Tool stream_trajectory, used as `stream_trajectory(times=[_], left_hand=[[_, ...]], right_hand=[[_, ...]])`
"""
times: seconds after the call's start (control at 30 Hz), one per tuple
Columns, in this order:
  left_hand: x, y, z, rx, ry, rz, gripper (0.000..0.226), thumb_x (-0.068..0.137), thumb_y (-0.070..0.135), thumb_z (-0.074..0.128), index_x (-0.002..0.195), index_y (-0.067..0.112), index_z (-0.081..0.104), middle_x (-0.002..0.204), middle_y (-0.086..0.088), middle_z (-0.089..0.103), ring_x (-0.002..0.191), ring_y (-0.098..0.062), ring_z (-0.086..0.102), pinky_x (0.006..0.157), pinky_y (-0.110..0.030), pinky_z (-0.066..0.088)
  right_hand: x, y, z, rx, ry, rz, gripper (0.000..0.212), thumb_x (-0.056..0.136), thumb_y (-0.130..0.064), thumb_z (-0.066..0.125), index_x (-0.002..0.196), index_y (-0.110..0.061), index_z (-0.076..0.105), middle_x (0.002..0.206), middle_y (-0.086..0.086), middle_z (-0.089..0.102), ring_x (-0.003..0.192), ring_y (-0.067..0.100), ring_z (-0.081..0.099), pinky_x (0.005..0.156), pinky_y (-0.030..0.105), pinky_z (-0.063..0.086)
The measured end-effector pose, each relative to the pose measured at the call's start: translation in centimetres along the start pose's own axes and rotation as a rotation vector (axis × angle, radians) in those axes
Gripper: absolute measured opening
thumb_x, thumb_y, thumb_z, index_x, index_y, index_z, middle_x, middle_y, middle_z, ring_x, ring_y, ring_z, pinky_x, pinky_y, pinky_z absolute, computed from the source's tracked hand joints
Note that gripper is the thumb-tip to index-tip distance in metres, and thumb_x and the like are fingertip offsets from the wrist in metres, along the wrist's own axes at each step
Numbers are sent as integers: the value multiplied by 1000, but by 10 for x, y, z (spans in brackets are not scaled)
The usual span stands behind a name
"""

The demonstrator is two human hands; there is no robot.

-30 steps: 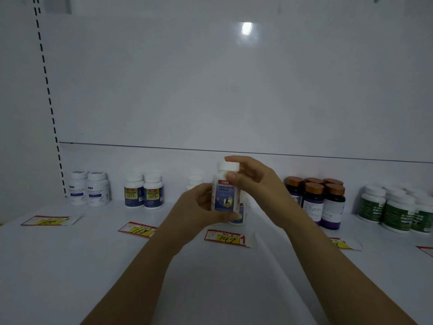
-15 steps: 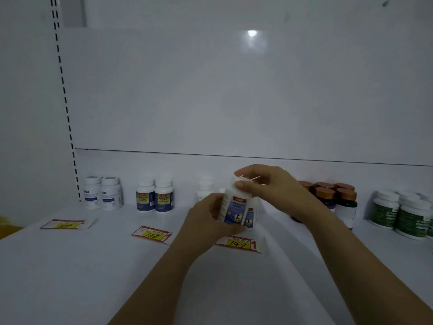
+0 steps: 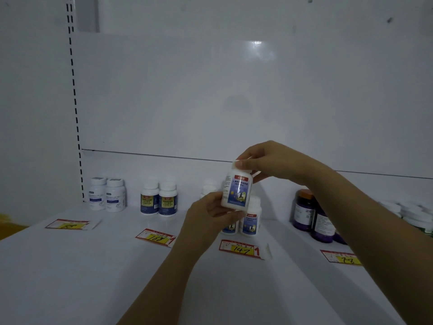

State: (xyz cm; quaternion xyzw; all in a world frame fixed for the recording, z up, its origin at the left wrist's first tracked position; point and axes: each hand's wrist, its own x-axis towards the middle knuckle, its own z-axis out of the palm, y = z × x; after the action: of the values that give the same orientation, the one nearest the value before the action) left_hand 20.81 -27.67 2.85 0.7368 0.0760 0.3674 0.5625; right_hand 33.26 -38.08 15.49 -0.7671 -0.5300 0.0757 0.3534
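Observation:
A white supplement bottle [image 3: 237, 192] with a blue label and a red brand tag is held upright above the white shelf [image 3: 93, 266], slightly tilted. My left hand [image 3: 210, 214] grips its lower part from the left and below. My right hand [image 3: 269, 160] pinches its white cap from above, hiding most of the cap. Two matching bottles [image 3: 250, 219] stand on the shelf right behind and below the held one, partly hidden by my left hand.
Along the back stand two white bottles [image 3: 107, 194], two blue-and-yellow labelled bottles [image 3: 159, 199], dark purple bottles [image 3: 314, 219] and green-labelled ones [image 3: 417, 216] at far right. Price tags reading 88 [image 3: 70, 224], 168 [image 3: 155, 237], 147 [image 3: 241, 249] and 78 [image 3: 342, 257] lie on the shelf.
Both hands have raised the bottle a little and stood it more upright, label facing me. The view has shifted, so the shelf's contents appear further right.

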Motion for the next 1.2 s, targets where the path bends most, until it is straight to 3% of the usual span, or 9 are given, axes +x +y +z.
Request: stream_trajectory(times=[0.13, 0.33, 0.47, 0.57, 0.7, 0.9, 1.2], left_hand=[[1, 0, 1, 4, 1, 2, 39, 76, 6, 74, 111, 19, 61, 105, 3, 70, 93, -3, 68, 80, -18, 55], [3, -7, 0, 43, 33, -66, 38, 78, 11, 74, 111, 19, 58, 104, 5, 67, 95, -6, 66, 79, -17, 53], [-3, -14, 0, 524, 40, -114, 37, 92, 22, 58, 128, 15, 50, 123, 1, 57, 108, -9, 53, 85, -13, 38], [-9, -22, 3, 914, -137, -184, 38, 101, 25, 37, 136, 12, 40, 142, -4, 42, 128, -15, 42, 100, -21, 33], [-8, -38, 5, 1145, -329, -282, 48, 103, 23, 26, 148, 5, 20, 158, -9, 13, 145, -20, 11, 116, -30, 13], [-2, -52, 4, 1207, -350, -279, 52, 103, 25, 22, 150, 6, 12, 159, -8, 6, 147, -21, 3, 119, -32, 6], [2, -57, 5, 1214, -353, -277, 51, 104, 27, 20, 150, 7, 13, 159, -7, 7, 147, -20, 5, 119, -32, 6]], right_hand=[[0, -1, -2, -4, -14, 12, 32, 88, -31, 63, 109, -7, 67, 102, 7, 71, 89, 18, 70, 78, 27, 58], [7, -5, -14, -1, 21, 18, 30, 88, -27, 65, 111, -8, 65, 103, 8, 70, 91, 19, 69, 78, 28, 58], [30, -5, -22, -29, 187, 24, 28, 87, -21, 66, 113, -12, 64, 109, 9, 65, 99, 23, 65, 86, 33, 55], [48, 5, -9, -206, 275, 5, 28, 86, -23, 64, 114, -17, 65, 115, 6, 62, 100, 17, 58, 85, 26, 47], [64, 31, 21, -289, 308, 6, 30, 88, -21, 61, 118, -14, 62, 123, 8, 59, 108, 18, 54, 80, 20, 37], [81, 40, 44, -237, 325, -35, 28, 90, -21, 60, 115, -8, 60, 115, 10, 61, 92, 13, 49, 74, 21, 37], [81, 55, 68, -286, 272, -11, 24, 85, -20, 65, 105, -7, 61, 107, 9, 57, 91, 18, 53, 74, 24, 43]])
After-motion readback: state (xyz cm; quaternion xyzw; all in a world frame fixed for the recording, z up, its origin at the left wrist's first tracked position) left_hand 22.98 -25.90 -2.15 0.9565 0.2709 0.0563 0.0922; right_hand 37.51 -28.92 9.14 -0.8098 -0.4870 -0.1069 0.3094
